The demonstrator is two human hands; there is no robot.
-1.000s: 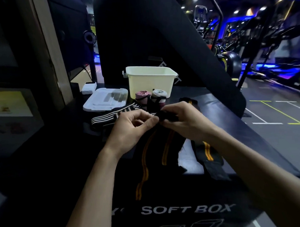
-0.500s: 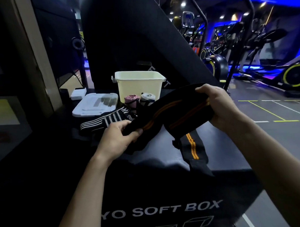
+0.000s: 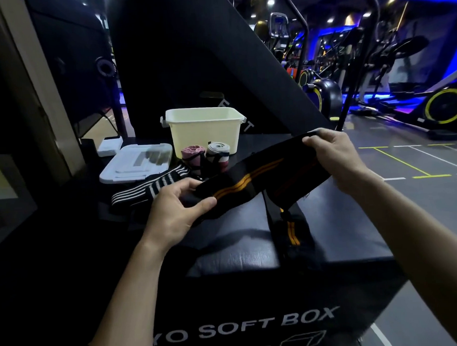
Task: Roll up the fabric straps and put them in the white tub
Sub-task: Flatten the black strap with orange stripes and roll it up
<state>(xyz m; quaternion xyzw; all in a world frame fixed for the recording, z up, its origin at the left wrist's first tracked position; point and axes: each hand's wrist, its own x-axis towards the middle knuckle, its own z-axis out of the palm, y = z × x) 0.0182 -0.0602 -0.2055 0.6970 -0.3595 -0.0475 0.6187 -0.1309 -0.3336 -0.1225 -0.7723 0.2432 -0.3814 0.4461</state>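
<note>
Head view: left hand (image 3: 175, 213) and right hand (image 3: 335, 156) each pinch an end of the black strap (image 3: 251, 182), stretched above the padded box (image 3: 238, 252), in front of the white tub (image 3: 204, 129); gym machines beyond.

A gym: exercise bikes (image 3: 437, 108) with yellow-rimmed wheels under blue lighting, well beyond the fingers (image 3: 315, 141); padded plyo box (image 3: 238, 255) lettered "SOFT BOX" below them.

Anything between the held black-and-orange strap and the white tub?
Yes: two rolled straps, one pink and one grey, stand upright right in front of the white plastic tub. The black strap with orange stripes would need lifting over them; the tub's opening looks unobstructed.
</note>
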